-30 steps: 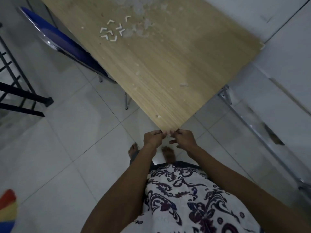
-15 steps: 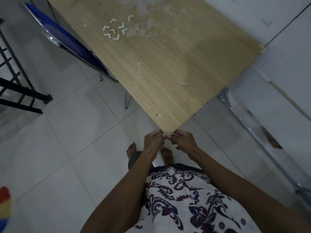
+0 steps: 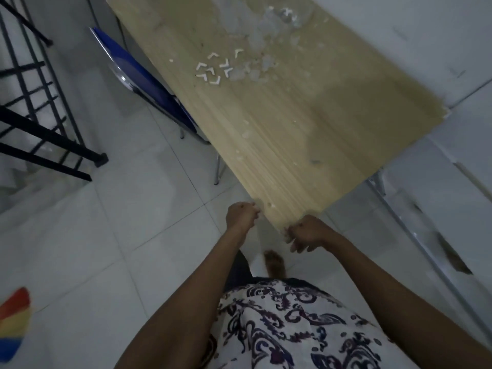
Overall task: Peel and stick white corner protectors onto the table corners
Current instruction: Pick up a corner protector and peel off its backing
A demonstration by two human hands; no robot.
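Note:
The wooden table (image 3: 306, 123) runs diagonally, its near corner pointing at me. My right hand (image 3: 306, 231) is curled over that near corner, fingers pinched on a small pale piece that looks like a white corner protector (image 3: 287, 234), mostly hidden by the fingers. My left hand (image 3: 241, 215) is a loose fist touching the table's left edge just beside the corner; I cannot make out anything in it. Several loose white corner protectors (image 3: 210, 69) lie far up the tabletop, with clear peeled scraps (image 3: 253, 71) next to them.
A blue chair (image 3: 143, 81) is tucked against the table's left side. A black metal rack (image 3: 40, 115) stands at far left. White cabinet panels (image 3: 439, 195) and a metal table leg (image 3: 378, 182) are on the right. My bare foot (image 3: 274, 262) is on the white floor tiles.
My hands were pinched together just in front of the corner; now they are apart, the right one over the corner, the left at the left edge. The view has shifted right.

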